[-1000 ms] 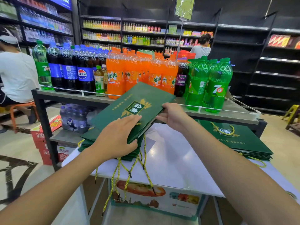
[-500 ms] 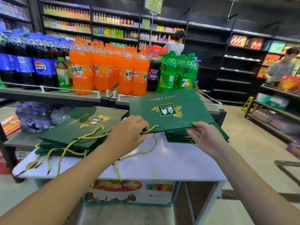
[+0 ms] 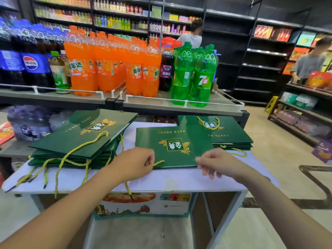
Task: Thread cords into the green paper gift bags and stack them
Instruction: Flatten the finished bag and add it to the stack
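Note:
A flat green gift bag (image 3: 172,148) with a gold emblem lies in the middle of the white table (image 3: 179,180). My left hand (image 3: 133,164) grips a yellow-green cord (image 3: 158,163) at the bag's near edge; the cord's other end hangs over the table front. My right hand (image 3: 213,163) hovers at the bag's near right corner with loosely curled fingers and holds nothing. A stack of green bags with cords (image 3: 80,137) sits at the left. A second stack of green bags (image 3: 228,132) sits at the right, with a cord loop on top.
Behind the table runs a shelf (image 3: 179,105) of large soda bottles (image 3: 111,63). Store shelving lines the back and right. One person (image 3: 192,35) stands far behind, another person (image 3: 312,60) at the right. Below the table is a printed carton (image 3: 143,205).
The bag I held up in both hands now lies flat on the table centre. My right hand has let go of it. My left hand still holds the cord.

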Demonstrator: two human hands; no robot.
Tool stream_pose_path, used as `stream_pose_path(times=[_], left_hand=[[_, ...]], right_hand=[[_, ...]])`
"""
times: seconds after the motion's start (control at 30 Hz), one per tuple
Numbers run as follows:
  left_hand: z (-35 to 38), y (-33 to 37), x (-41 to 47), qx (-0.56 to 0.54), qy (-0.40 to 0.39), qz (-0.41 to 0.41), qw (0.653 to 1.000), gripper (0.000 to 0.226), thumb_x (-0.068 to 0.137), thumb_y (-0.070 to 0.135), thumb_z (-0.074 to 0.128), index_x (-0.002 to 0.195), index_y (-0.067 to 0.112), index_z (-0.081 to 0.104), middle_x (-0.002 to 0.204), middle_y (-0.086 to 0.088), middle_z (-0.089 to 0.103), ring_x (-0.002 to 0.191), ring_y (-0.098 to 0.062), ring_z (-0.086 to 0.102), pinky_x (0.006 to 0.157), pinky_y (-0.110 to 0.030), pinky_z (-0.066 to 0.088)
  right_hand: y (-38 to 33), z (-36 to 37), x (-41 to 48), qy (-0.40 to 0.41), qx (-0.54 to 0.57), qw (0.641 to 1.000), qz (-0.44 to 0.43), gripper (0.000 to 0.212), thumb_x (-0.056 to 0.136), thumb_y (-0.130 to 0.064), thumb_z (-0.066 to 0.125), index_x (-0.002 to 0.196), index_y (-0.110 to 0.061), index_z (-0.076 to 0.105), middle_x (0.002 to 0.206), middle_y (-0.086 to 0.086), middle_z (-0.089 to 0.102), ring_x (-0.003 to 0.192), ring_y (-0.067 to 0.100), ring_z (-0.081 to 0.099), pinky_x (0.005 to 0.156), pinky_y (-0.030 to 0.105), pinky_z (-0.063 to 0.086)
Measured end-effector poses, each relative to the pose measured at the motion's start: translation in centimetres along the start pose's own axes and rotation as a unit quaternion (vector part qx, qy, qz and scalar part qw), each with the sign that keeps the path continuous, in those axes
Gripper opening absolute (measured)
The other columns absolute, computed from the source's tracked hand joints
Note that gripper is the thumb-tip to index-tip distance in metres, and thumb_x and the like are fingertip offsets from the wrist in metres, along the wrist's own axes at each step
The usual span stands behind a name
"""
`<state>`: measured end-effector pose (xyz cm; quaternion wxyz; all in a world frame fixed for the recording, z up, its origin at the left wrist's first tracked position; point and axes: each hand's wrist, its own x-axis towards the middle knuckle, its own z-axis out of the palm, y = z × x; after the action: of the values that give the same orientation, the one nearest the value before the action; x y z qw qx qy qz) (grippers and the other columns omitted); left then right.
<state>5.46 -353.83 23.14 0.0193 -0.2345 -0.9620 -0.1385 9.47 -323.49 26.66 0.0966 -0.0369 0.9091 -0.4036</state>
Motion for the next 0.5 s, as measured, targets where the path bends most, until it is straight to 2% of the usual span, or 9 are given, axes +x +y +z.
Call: stream_pose_path(times=[0.07,0.1,0.13,0.2,0.27,0.3,0.37,0.43,0.5], left_hand=[[-0.1,0.3,0.3,-0.007,-0.021,-0.006,1.0,0.01,0.092,0.027,0.061,0.087,0.032,0.055,0.081,0.016,0.063,0.079,-0.004,0.059,0.063,-0.029,0.047],[-0.3,0.4,0.3,-0.018,-0.025,-0.009,0.999,0.01,0.093,0.028,0.061,0.088,0.033,0.054,0.079,0.015,0.064,0.077,-0.005,0.059,0.061,-0.028,0.044],[-0.4,0.6,0.4,-0.043,-0.031,-0.013,0.999,0.01,0.094,0.029,0.061,0.091,0.034,0.053,0.078,0.014,0.067,0.074,-0.006,0.06,0.059,-0.027,0.042],[-0.8,1.1,0.3,-0.139,-0.049,-0.019,0.989,0.015,0.098,0.03,0.062,0.104,0.037,0.05,0.076,0.012,0.073,0.063,-0.004,0.059,0.055,-0.023,0.042],[-1.6,2.2,0.2,-0.286,-0.072,-0.039,0.955,0.022,0.101,0.026,0.061,0.118,0.037,0.052,0.08,0.005,0.077,0.059,-0.007,0.058,0.056,-0.021,0.046],[-2.0,2.8,0.2,-0.362,-0.077,-0.047,0.928,0.021,0.103,0.021,0.058,0.121,0.03,0.056,0.084,-0.002,0.079,0.061,-0.011,0.059,0.058,-0.023,0.048],[-2.9,3.6,0.5,-0.482,-0.094,-0.054,0.87,0.024,0.107,0.012,0.045,0.124,0.015,0.061,0.097,-0.011,0.079,0.072,-0.018,0.064,0.067,-0.027,0.051],[-3.3,4.2,1.0,-0.549,-0.119,-0.033,0.827,0.032,0.107,0.006,0.038,0.128,0.011,0.062,0.113,-0.011,0.077,0.094,-0.026,0.072,0.084,-0.035,0.055],[-3.2,4.8,2.0,-0.56,-0.112,0.01,0.821,0.034,0.107,0.005,0.04,0.132,0.014,0.061,0.125,-0.005,0.073,0.111,-0.026,0.071,0.094,-0.04,0.056]], right_hand=[[-0.3,1.2,1.5,0.111,-0.084,0.982,-0.127,0.027,0.099,-0.037,0.065,0.079,-0.02,0.071,0.074,-0.007,0.072,0.067,0.007,0.064,0.064,0.027,0.05],[-0.3,1.8,2.4,0.128,-0.132,0.969,-0.166,0.018,0.097,-0.04,0.066,0.089,-0.026,0.073,0.085,-0.013,0.072,0.079,0.003,0.065,0.075,0.029,0.053],[-0.1,2.4,3.4,0.119,-0.182,0.958,-0.189,0.015,0.096,-0.042,0.066,0.102,-0.03,0.073,0.097,-0.018,0.07,0.093,0.003,0.063,0.085,0.032,0.052],[1.0,3.5,5.2,0.08,-0.244,0.946,-0.2,0.029,0.095,-0.046,0.064,0.121,-0.033,0.069,0.115,-0.018,0.065,0.111,0.007,0.057,0.098,0.039,0.048],[1.9,4.5,6.2,0.085,-0.262,0.94,-0.2,0.032,0.096,-0.046,0.063,0.126,-0.036,0.069,0.128,-0.018,0.061,0.123,0.012,0.05,0.105,0.042,0.042],[2.3,4.9,6.4,0.095,-0.265,0.938,-0.204,0.032,0.096,-0.045,0.063,0.126,-0.037,0.069,0.132,-0.018,0.059,0.126,0.012,0.047,0.106,0.04,0.038],[2.9,5.6,6.6,0.113,-0.25,0.939,-0.207,0.029,0.097,-0.043,0.063,0.125,-0.038,0.07,0.132,-0.022,0.057,0.129,0.009,0.044,0.106,0.037,0.033],[3.2,5.8,6.4,0.12,-0.187,0.953,-0.208,0.025,0.099,-0.038,0.058,0.119,-0.036,0.073,0.126,-0.028,0.057,0.127,0.004,0.045,0.109,0.036,0.033],[3.8,5.4,6.2,0.117,-0.086,0.966,-0.216,0.032,0.1,-0.03,0.045,0.11,-0.034,0.076,0.121,-0.03,0.062,0.123,-0.002,0.049,0.112,0.034,0.035]])
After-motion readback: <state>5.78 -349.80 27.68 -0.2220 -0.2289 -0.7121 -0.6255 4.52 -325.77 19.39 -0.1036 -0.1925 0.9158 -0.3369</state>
